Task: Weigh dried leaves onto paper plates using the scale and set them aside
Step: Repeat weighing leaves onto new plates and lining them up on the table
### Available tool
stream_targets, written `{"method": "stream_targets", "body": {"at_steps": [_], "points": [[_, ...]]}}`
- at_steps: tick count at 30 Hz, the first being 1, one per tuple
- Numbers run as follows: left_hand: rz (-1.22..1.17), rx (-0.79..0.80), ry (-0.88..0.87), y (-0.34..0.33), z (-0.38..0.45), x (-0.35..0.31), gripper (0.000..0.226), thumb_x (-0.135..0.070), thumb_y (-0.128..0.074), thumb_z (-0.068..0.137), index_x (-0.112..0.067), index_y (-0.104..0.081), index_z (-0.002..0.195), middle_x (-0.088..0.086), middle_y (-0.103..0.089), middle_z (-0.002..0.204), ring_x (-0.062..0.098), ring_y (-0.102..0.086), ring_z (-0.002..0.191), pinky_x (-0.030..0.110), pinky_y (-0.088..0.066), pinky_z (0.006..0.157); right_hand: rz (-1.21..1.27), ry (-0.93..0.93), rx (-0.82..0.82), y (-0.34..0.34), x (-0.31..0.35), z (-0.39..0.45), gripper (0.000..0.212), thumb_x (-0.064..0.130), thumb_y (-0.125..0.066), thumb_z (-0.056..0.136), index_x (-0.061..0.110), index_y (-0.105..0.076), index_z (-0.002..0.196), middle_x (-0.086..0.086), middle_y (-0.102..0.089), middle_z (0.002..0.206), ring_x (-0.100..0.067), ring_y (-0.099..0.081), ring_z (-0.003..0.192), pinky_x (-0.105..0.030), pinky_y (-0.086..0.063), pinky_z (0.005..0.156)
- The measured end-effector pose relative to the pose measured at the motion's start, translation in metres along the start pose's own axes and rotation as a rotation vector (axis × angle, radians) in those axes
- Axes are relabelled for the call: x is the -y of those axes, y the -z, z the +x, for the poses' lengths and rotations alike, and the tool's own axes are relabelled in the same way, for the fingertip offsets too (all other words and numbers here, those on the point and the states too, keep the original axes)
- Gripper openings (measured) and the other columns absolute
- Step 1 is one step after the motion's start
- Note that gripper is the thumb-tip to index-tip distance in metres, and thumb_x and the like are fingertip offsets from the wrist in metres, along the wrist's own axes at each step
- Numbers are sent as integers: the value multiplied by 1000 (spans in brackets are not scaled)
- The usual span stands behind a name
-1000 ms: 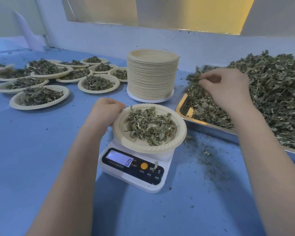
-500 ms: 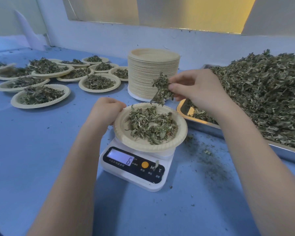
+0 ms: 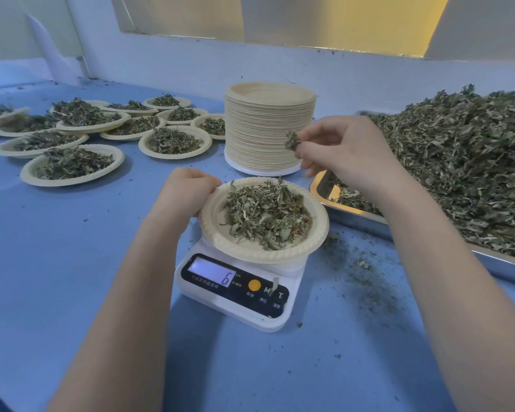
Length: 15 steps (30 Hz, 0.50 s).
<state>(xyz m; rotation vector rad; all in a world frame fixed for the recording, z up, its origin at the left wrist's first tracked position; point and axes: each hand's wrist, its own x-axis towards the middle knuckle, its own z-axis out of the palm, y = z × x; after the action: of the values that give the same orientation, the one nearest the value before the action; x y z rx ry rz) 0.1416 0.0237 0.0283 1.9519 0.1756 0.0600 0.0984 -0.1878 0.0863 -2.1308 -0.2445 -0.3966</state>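
Nearest, the scale [image 3: 241,288] reads 6, with buttons marked M and T and small unreadable print. On it sits a light, bendy plate [image 3: 263,254] of crumbly leaves [image 3: 266,217], best held by its rim, which the left hand [image 3: 188,191] grips. Farther right, the right hand [image 3: 339,150] pinches a leaf tuft [image 3: 292,140] above the plate.
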Motion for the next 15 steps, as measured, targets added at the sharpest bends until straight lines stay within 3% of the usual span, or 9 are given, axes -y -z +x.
{"method": "stream_targets", "body": {"at_steps": [6,11,13,15], "points": [[-9,-2,0,0,1,1,17,-9,-52,86,-9,-69,86,10,-65,87,22,-57,78,39,-52,80,-68,-32,-140,7,-12,6,19,10,-66,82,27,-63,74,9,-64,59,-2,-59,44,-12,-49,53],[-13,2,-4,0,1,1,17,-9,-52,86,-13,-69,86,10,-67,89,22,-58,79,38,-52,80,-186,-47,-147,11,-21,10,12,18,-66,82,29,-64,78,15,-62,66,7,-54,44,-3,-39,49],[-17,5,-1,1,1,1,21,-8,-50,86,-18,-68,80,7,-67,85,21,-59,79,36,-53,78,-254,-37,-183,12,-24,12,9,22,-65,82,31,-65,80,18,-61,69,9,-54,53,-5,-39,54],[-23,8,2,1,1,1,23,-7,-50,86,-20,-67,77,6,-67,84,21,-60,79,36,-53,77,-301,-52,-287,16,-32,13,6,27,-64,84,31,-67,87,16,-63,77,4,-56,68,-15,-42,68]]}}
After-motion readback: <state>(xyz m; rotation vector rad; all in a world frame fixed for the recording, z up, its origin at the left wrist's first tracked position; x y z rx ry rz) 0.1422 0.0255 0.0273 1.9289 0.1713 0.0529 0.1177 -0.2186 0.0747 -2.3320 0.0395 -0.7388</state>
